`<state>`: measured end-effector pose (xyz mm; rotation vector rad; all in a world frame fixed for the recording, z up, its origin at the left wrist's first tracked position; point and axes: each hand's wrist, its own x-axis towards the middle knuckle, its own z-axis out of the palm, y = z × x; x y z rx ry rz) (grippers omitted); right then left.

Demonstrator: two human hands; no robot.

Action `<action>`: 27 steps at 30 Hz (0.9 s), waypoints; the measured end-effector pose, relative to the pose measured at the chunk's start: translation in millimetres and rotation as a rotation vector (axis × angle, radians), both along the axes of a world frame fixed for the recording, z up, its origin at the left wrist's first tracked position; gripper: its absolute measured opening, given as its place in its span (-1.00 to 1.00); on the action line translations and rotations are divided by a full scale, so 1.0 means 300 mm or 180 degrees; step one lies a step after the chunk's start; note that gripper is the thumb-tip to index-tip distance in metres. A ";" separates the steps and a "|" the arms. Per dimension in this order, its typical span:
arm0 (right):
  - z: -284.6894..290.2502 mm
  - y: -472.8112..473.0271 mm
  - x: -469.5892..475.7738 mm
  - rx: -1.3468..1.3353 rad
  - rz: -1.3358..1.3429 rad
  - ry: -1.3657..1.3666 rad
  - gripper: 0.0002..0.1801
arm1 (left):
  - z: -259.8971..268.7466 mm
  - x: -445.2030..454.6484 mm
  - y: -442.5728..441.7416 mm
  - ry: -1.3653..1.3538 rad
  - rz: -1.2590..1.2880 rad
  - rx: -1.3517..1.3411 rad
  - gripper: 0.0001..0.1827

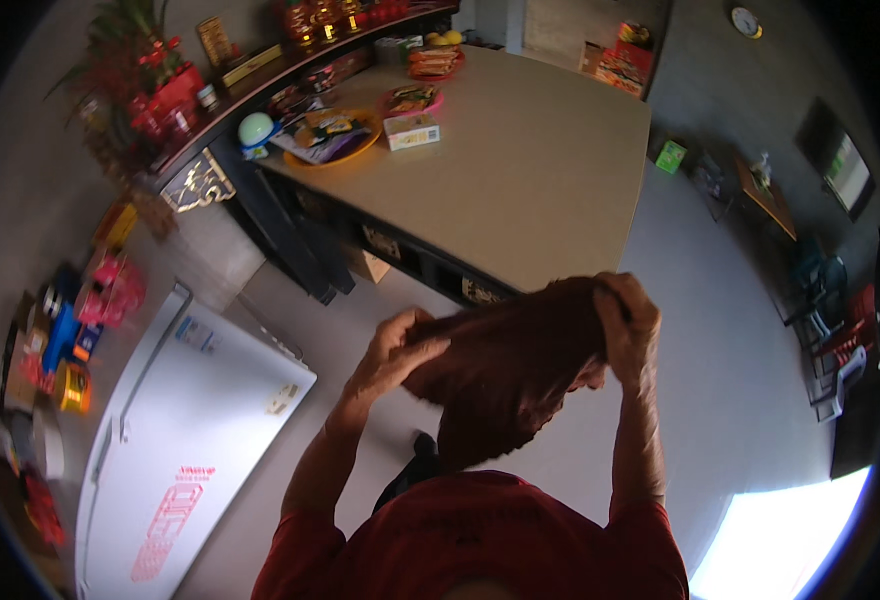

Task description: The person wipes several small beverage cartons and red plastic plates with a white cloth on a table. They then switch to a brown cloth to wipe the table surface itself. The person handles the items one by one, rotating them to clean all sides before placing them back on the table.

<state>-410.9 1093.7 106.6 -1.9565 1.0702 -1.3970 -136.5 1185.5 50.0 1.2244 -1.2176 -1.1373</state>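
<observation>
A dark reddish-brown cloth (507,360) hangs in folds between my two hands, above the floor and just in front of the near corner of the large table (530,172). My left hand (398,352) pinches the cloth's left edge between thumb and fingers. On the other side my right hand (629,322) grips the upper right corner, its fingers bent around the fabric. Part of the cloth droops below my hands, towards my red shirt.
An orange plate (371,142) with packets, a small box (413,132) and more plates of food line the table's far left side. A white chest freezer (192,420) stands at my left. Chairs (849,375) and a small wooden table (766,191) are along the right wall.
</observation>
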 end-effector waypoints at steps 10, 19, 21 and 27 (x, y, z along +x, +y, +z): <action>-0.168 -0.397 0.192 -0.0966 -0.2406 0.2234 -0.40 | -0.110 0.160 -0.834 -0.1337 0.0632 -0.1468 -0.68; -0.348 -0.600 0.368 -0.0636 0.0254 0.3257 -0.30 | -0.231 0.348 -0.909 -0.3556 0.1012 -0.1341 -0.37; -0.360 -0.725 0.374 -0.0740 0.0073 0.3298 -0.29 | -0.226 0.407 -0.899 -0.3865 0.1011 -0.0985 -0.33; -0.401 -1.180 0.347 -0.0621 -0.0347 0.3268 -0.29 | -0.206 0.418 -0.901 -0.3980 0.0874 -0.0426 -0.31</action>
